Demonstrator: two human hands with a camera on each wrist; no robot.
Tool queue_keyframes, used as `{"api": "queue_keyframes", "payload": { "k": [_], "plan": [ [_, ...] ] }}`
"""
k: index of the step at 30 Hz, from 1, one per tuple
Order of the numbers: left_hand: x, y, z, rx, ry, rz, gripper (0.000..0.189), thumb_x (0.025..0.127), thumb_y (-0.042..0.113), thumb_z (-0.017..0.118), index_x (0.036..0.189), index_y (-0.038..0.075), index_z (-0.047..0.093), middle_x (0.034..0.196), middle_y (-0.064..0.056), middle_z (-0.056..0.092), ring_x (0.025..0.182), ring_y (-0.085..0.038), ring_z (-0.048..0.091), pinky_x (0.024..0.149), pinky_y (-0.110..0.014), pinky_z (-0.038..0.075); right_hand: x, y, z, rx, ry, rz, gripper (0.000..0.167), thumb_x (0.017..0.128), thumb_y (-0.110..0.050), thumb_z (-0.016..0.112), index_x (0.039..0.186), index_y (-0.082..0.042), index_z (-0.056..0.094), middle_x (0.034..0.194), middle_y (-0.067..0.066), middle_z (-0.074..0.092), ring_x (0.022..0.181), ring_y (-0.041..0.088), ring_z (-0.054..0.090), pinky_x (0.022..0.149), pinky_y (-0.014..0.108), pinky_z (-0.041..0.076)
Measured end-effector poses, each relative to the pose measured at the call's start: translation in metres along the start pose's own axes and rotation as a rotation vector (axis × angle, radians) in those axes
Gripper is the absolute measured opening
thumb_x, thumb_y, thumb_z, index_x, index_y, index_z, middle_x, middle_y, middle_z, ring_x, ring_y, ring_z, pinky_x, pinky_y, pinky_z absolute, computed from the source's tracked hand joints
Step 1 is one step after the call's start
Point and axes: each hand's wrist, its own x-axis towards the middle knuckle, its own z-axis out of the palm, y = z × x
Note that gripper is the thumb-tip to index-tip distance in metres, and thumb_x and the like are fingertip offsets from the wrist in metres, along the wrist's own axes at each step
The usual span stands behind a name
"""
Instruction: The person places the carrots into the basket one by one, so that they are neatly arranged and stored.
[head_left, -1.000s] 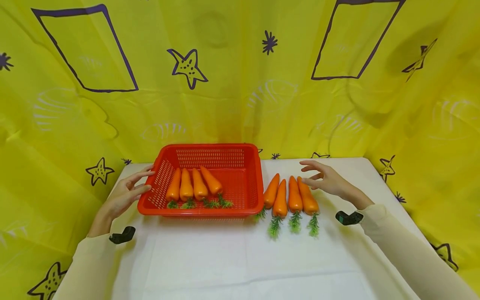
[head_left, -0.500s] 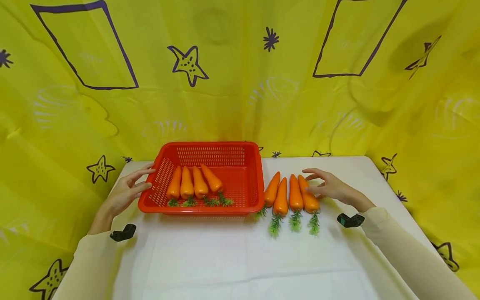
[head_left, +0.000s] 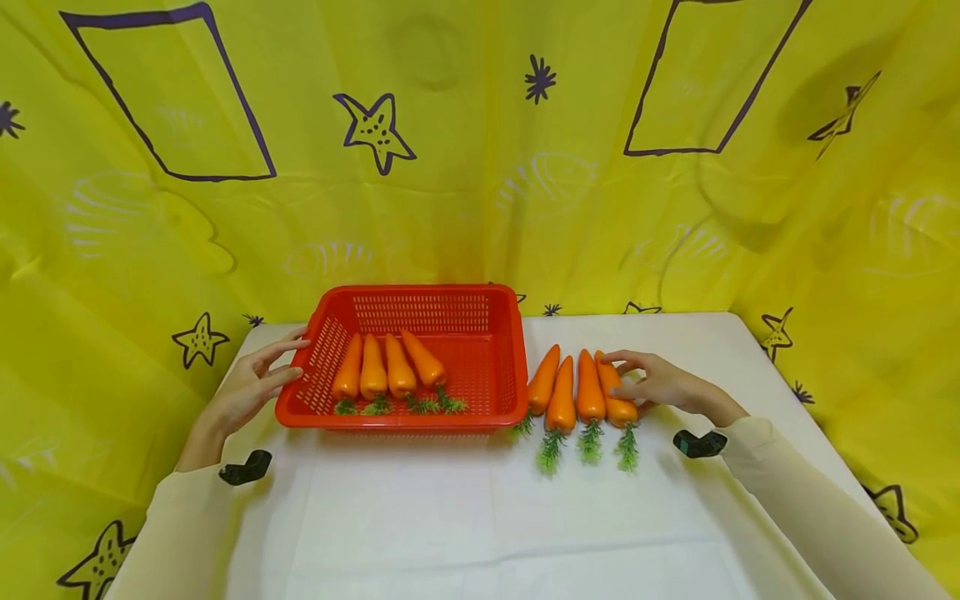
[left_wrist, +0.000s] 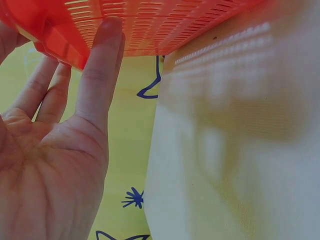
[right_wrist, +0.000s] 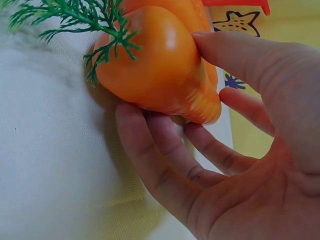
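A red plastic basket (head_left: 506, 379) stands on the white-covered table, with several orange carrots (head_left: 372, 371) lying side by side inside, green tops toward the person. At its left wall, my left hand (head_left: 251, 387) touches the rim and side with extended fingers; in the left wrist view the straight thumb (left_wrist: 96, 82) lies against the slotted wall. Right of the basket is a row of several more carrots (head_left: 561, 400). My right hand (head_left: 656, 385) holds the rightmost carrot (right_wrist: 150, 55), thumb on its upper side and fingers curled along its lower side.
The white tablecloth (head_left: 397, 517) covers the table in front of the basket. Yellow curtain (head_left: 465, 208) with purple drawings hangs behind and at both sides. The leftmost loose carrot (head_left: 543, 383) lies right against the basket's right side.
My right hand has come down onto the rightmost carrot from above and its thumb and fingers have closed around it. The left hand, basket and carrots have stayed in place.
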Motion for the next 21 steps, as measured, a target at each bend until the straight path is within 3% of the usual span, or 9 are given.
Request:
{"api": "queue_keyframes", "payload": {
  "k": [14, 21],
  "plan": [
    [-0.0011, -0.0015, -0.0007, 0.005, 0.006, 0.003, 0.046, 0.104, 0.0, 0.056, 0.148, -0.008, 0.045, 0.169, -0.005, 0.024, 0.146, -0.011, 0.032, 0.096, -0.021, 0.053, 0.0005, -0.003, 0.0034, 0.036, -0.005, 0.014, 0.071, 0.095, -0.012, 0.073, 0.155, 0.001, 0.037, 0.146, 0.041, 0.035, 0.086, 0.028, 0.068, 0.072, 0.041, 0.062],
    [0.0006, -0.0024, -0.0013, 0.006, 0.001, -0.003, 0.045, 0.104, 0.001, 0.056, 0.148, -0.007, 0.046, 0.17, -0.004, 0.023, 0.146, -0.013, 0.031, 0.096, -0.022, 0.053, 0.0009, -0.0022, 0.0034, 0.039, -0.01, 0.013, 0.072, 0.096, -0.012, 0.072, 0.156, 0.002, 0.035, 0.136, 0.039, 0.045, 0.088, 0.028, 0.069, 0.073, 0.041, 0.063]
  ]
}}
